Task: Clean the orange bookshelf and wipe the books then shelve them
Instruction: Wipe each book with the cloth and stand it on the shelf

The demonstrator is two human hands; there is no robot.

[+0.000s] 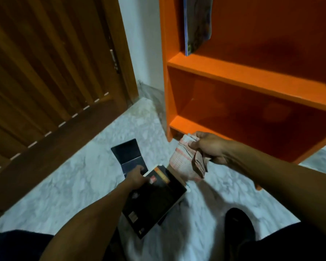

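Marble floor [68, 178] below us: our left hand [137, 176] grips a black book [154, 200]; right hand [209, 147] fingers pinch a cloth [181, 159] beside the orange shelf [233, 76].

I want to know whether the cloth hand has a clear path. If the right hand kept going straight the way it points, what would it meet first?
Probably the orange bookshelf's lower left corner; the right hand, gripping the cloth, points up-left toward it. Depth is unclear.

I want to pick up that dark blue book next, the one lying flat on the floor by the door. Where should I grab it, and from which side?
Grip the dark blue book by its far edge, reaching in from above. It lies flat on the marble floor, and the left hand holding the black book covers its near corner. The right hand holds the cloth.
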